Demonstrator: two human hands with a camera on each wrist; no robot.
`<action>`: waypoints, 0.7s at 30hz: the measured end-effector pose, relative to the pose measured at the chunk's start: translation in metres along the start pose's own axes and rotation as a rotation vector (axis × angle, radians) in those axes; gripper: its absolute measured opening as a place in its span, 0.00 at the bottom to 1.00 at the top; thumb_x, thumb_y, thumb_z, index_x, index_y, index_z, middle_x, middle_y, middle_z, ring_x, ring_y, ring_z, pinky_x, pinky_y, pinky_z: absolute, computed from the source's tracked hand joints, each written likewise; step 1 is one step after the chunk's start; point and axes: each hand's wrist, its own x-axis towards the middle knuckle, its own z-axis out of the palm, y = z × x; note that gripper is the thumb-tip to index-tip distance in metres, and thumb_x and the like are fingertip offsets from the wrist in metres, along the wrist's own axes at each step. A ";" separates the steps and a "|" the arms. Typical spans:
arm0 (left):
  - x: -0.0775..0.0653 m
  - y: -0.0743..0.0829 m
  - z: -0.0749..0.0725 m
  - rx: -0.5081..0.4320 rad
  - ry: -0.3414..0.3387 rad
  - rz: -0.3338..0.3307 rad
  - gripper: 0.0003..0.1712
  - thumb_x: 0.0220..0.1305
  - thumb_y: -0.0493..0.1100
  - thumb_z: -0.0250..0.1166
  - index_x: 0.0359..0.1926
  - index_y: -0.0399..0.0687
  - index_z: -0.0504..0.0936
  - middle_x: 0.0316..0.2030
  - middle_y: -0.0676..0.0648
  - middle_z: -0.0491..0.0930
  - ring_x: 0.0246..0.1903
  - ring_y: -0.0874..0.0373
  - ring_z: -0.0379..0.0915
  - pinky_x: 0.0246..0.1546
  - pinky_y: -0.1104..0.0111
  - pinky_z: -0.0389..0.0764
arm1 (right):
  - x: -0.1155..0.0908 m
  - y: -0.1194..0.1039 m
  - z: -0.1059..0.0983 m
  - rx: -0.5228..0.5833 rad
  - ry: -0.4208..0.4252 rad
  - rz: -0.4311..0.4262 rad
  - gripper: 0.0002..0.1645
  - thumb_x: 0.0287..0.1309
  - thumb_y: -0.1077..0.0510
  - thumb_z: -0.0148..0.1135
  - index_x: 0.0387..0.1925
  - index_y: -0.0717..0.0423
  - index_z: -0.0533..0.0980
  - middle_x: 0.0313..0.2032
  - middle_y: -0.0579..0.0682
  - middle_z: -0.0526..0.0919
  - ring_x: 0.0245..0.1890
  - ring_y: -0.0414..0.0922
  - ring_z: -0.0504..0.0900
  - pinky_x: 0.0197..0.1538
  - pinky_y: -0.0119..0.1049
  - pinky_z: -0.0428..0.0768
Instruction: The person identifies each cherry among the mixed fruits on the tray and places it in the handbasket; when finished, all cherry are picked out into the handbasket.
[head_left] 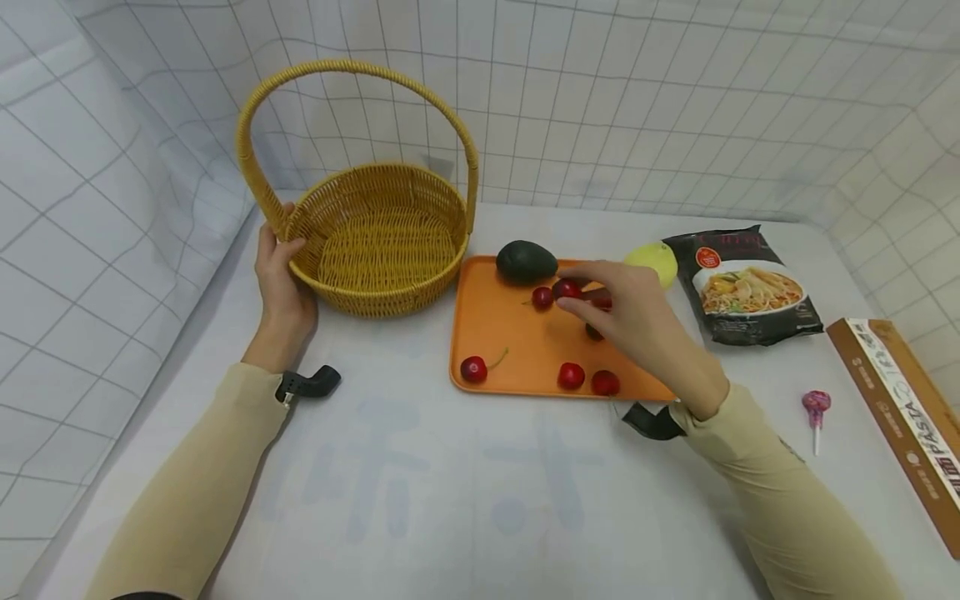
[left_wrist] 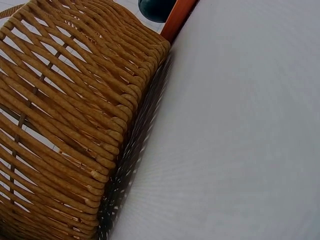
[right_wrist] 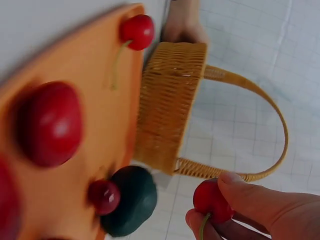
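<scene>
My left hand (head_left: pixel 283 287) grips the left side of a wicker basket (head_left: pixel 390 242), its thumb over the rim by the foot of the tall handle. The left wrist view shows only the woven wall of the basket (left_wrist: pixel 75 125), not the fingers. Above an orange tray (head_left: pixel 510 337), my right hand (head_left: pixel 633 312) pinches a red cherry (right_wrist: pixel 212 201) between thumb and fingers, its green stem hanging down. Close by on the tray lie another cherry (head_left: pixel 542 297) and a dark green avocado (head_left: pixel 527 262). A dark item under the right hand is mostly hidden.
Along the tray's front lie a stemmed cherry (head_left: pixel 474 369) and two more red cherries (head_left: pixel 571 376). A yellow fruit (head_left: pixel 654 263), a black noodle packet (head_left: pixel 750 287), a lollipop (head_left: pixel 816 403) and a pasta box (head_left: pixel 892 408) are to the right. Gridded white curtains stand behind the table.
</scene>
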 end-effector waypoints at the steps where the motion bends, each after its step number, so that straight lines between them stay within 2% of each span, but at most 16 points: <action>1: 0.000 0.000 0.000 0.001 -0.001 0.003 0.31 0.71 0.34 0.52 0.74 0.52 0.70 0.68 0.48 0.71 0.68 0.53 0.66 0.70 0.63 0.66 | 0.007 -0.004 0.002 0.018 0.007 -0.007 0.20 0.62 0.58 0.76 0.55 0.59 0.85 0.48 0.54 0.91 0.44 0.51 0.91 0.47 0.50 0.88; 4: 0.001 0.000 0.001 -0.003 0.000 0.009 0.31 0.71 0.34 0.53 0.73 0.52 0.71 0.68 0.48 0.72 0.68 0.52 0.67 0.69 0.63 0.66 | 0.026 -0.014 0.008 0.063 0.018 -0.021 0.20 0.63 0.58 0.75 0.55 0.59 0.85 0.49 0.54 0.91 0.48 0.51 0.91 0.51 0.49 0.88; 11: 0.003 -0.002 0.003 -0.018 -0.002 0.012 0.31 0.70 0.33 0.53 0.73 0.50 0.71 0.67 0.47 0.72 0.67 0.52 0.66 0.70 0.62 0.65 | 0.061 -0.040 0.028 0.153 0.001 0.011 0.21 0.63 0.57 0.75 0.56 0.58 0.85 0.50 0.53 0.90 0.44 0.48 0.92 0.51 0.41 0.87; 16: 0.001 -0.001 0.002 -0.016 0.017 0.010 0.31 0.70 0.33 0.53 0.73 0.50 0.72 0.67 0.48 0.72 0.68 0.52 0.66 0.70 0.63 0.65 | 0.084 -0.060 0.049 0.185 -0.031 -0.040 0.22 0.65 0.59 0.73 0.58 0.62 0.83 0.53 0.55 0.89 0.49 0.48 0.90 0.54 0.36 0.86; 21: -0.001 0.000 0.001 0.011 0.019 0.006 0.31 0.70 0.34 0.53 0.73 0.52 0.72 0.69 0.48 0.71 0.69 0.53 0.65 0.70 0.64 0.64 | 0.096 -0.075 0.062 0.202 -0.033 -0.079 0.23 0.65 0.60 0.73 0.60 0.63 0.82 0.53 0.55 0.89 0.50 0.46 0.89 0.55 0.33 0.84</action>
